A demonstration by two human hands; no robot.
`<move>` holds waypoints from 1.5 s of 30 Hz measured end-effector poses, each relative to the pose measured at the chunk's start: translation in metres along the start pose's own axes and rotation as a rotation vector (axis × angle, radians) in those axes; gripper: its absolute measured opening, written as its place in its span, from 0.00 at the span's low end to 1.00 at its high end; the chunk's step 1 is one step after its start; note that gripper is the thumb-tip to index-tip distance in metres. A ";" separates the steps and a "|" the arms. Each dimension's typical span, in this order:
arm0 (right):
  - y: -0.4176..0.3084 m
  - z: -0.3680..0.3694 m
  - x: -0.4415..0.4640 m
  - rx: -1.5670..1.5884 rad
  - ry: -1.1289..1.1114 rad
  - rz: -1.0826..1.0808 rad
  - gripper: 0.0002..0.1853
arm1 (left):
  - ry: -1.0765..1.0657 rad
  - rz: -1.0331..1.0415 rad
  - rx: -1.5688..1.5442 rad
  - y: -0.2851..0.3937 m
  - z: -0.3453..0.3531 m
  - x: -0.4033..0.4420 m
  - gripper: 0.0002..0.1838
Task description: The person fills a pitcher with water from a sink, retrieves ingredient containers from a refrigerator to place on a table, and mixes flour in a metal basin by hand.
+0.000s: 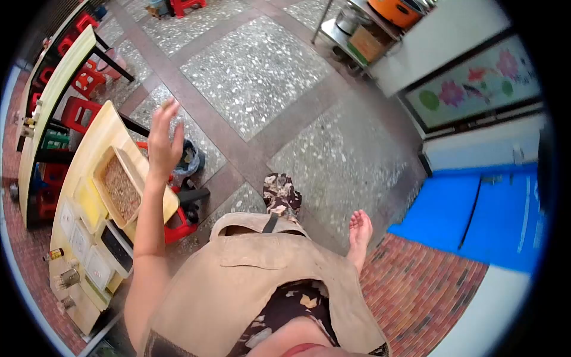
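Observation:
My left hand is raised in front of the long table's near edge, fingers stretched upward and the thumb apart. A small yellowish spot shows at its fingertips; I cannot make out what it is. Beside that forearm, on the light wooden table, is a rectangular tub of brown, grainy contents. A yellow tray, a dark-topped container and several white-topped containers lie alongside. My right hand hangs low at my side, fingers loosely bent and apart, touching nothing. I wear a beige apron.
A bin stands on the speckled floor by the table. Red stools line the tables at left. A metal rack holds an orange pot. Blue panels and a brick-patterned surface are at right.

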State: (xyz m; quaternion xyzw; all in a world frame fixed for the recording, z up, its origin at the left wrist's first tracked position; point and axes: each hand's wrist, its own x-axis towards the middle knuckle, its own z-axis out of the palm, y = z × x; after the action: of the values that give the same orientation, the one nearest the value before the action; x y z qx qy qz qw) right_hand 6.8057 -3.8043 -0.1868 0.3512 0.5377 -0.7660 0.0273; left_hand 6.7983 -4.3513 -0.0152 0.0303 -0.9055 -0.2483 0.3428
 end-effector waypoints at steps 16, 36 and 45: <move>-0.167 0.680 0.376 -0.510 -0.860 -0.022 0.10 | -0.114 -0.632 0.005 -0.163 0.294 0.215 0.12; -0.404 1.171 0.871 -0.323 -0.585 -0.099 0.09 | -0.655 -0.205 -0.386 -0.400 0.772 0.990 0.17; -0.593 1.499 1.073 -0.596 -0.698 -0.884 0.08 | -0.452 -0.585 -0.098 -0.621 0.916 1.198 0.16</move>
State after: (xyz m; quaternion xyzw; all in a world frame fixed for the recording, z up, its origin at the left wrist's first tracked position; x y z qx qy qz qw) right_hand 4.9875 -4.4581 -0.0562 -0.1970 0.7813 -0.5919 -0.0213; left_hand 5.2304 -4.7714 -0.1693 0.2157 -0.8984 -0.3794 0.0496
